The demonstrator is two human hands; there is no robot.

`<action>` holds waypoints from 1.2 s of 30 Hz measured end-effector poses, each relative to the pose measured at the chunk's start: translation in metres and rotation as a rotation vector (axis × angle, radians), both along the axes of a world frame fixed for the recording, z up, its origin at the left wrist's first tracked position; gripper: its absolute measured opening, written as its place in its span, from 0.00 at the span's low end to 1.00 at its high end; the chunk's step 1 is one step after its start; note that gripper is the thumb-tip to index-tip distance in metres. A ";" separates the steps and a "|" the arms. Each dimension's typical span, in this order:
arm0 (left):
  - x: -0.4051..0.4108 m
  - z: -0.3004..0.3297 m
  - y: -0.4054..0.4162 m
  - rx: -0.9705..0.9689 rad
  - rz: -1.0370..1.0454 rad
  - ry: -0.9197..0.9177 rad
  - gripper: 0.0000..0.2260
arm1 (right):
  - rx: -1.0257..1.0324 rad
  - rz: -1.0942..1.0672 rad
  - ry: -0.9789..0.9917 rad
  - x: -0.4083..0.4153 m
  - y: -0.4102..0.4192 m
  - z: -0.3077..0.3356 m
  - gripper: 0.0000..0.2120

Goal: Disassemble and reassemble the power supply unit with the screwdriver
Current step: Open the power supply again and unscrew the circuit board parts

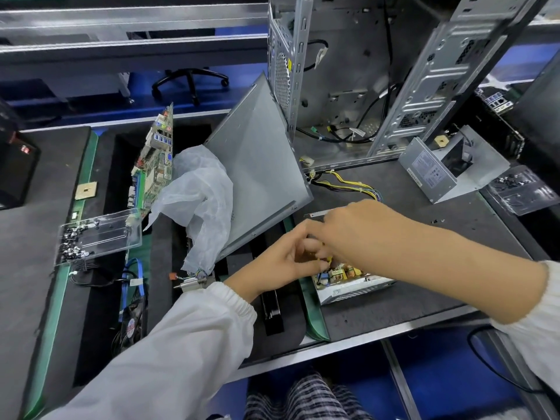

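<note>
Opened grey sheet-metal power supply unit sits at the dark tabletop's near edge, left hand and right hand curled over its exposed board, grasp unclear; rigid case, fragile components, best held by the metal walls.

No legible text; only blurred print on the grey metal cover's label.
</note>
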State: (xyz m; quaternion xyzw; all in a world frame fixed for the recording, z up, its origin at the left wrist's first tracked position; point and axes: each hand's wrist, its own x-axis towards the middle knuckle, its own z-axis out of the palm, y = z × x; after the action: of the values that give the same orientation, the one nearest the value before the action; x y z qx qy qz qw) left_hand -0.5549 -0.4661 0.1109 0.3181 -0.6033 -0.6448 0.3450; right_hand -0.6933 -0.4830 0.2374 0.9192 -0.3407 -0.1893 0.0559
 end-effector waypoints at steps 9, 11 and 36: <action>-0.003 0.000 -0.001 -0.075 0.150 -0.078 0.09 | 0.076 -0.072 0.067 0.006 0.005 0.005 0.16; -0.002 0.001 0.000 -0.046 0.122 -0.053 0.12 | 0.079 -0.035 0.094 0.003 0.004 0.007 0.18; 0.007 0.000 -0.004 -0.075 0.105 -0.096 0.10 | 0.051 -0.040 0.046 0.013 -0.006 0.002 0.11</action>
State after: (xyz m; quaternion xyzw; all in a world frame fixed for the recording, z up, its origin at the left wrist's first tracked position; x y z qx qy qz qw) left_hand -0.5483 -0.4700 0.1108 0.3667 -0.6254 -0.5867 0.3608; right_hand -0.6802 -0.4886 0.2391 0.9088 -0.3527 -0.2200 0.0365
